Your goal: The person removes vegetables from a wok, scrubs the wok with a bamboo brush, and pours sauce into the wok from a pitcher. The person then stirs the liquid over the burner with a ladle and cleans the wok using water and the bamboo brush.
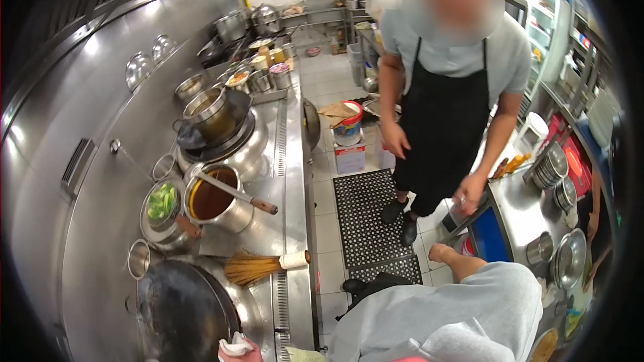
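- White cloth (234, 344): bunched at the near rim of the wok (184, 312), clutched in the left hand (247, 353); if it slipped, skin could meet hot metal.
- Right hand: its grip I cannot tell.
- Brush (258, 268): handle toward the front edge of the counter (294, 161); a nudge could drop it.
- Ladle (235, 192): across the pot (235, 220); a bump could splash sauce.

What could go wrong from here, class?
The straw brush reaches the front edge of the counter and might be knocked off. The utensil across the pot juts past its rim and could be caught, spilling liquid. The white cloth by the wok could scorch if the metal is hot.
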A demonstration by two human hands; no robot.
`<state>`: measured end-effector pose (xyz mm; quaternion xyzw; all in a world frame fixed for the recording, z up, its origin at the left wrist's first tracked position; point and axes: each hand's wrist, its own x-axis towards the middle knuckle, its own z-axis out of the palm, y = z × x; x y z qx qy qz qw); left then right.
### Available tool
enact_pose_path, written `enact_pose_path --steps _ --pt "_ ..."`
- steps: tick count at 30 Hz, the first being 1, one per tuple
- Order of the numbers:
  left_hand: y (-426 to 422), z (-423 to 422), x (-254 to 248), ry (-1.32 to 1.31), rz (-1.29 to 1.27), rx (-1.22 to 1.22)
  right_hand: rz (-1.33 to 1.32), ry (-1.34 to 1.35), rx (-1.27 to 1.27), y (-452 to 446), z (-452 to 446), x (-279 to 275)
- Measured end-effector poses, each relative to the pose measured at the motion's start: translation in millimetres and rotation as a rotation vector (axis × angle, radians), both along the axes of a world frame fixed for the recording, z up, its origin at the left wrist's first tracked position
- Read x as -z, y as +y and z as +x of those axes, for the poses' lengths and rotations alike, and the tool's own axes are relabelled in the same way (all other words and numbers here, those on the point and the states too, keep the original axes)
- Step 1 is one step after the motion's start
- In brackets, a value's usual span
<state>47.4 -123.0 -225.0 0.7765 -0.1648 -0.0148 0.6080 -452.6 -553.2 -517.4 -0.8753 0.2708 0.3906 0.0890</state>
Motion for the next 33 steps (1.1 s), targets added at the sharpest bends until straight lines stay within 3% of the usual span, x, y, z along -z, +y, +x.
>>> enact_pose_path --steps 2,3,4,6,9,13,15,17,22,23,25,27,29,33 --pt "3 8 18 0.233 -0.263 -0.034 0.068 -0.065 0.398 13 24 -23" --pt "2 5 5 0.03 0.038 -0.05 0.1 -0.094 0.595 18 43 -39" --pt "12 16 24 0.746 -0.626 0.007 0.087 -0.169 0.582 21 63 -44" --pt "3 7 10 1.057 -0.887 -0.373 0.152 -0.367 0.555 29 111 -72" --pt "3 6 13 1.052 -0.93 -0.357 0.272 -0.778 0.437 44 189 -137" --pt "6 7 22 1.018 -0.973 -0.347 0.386 -1.107 0.207 66 286 -211" --pt "7 8 23 1.035 -1.02 -0.343 0.395 -1.03 0.186 87 326 -269" --pt "4 8 23 1.049 -0.997 -0.362 0.362 -1.282 0.001 90 361 -261" --pt "9 9 35 0.988 -1.003 -0.419 0.2 -1.163 -0.312 78 431 -214" --pt "-2 3 17 0.971 -0.979 -0.444 0.206 -1.166 -0.308 79 441 -212" --pt "-11 3 9 0.945 -0.986 -0.55 0.239 -0.764 -0.349 77 459 -211" --pt "-18 5 4 0.957 -0.997 -0.599 0.255 -0.73 -0.365 75 471 -207" --pt "-12 4 10 0.203 -0.112 -0.315 0.3 -0.677 -0.393 72 481 -202" --pt "-10 0 8 0.22 -0.021 -0.315 0.366 -0.581 -0.393 60 493 -201"
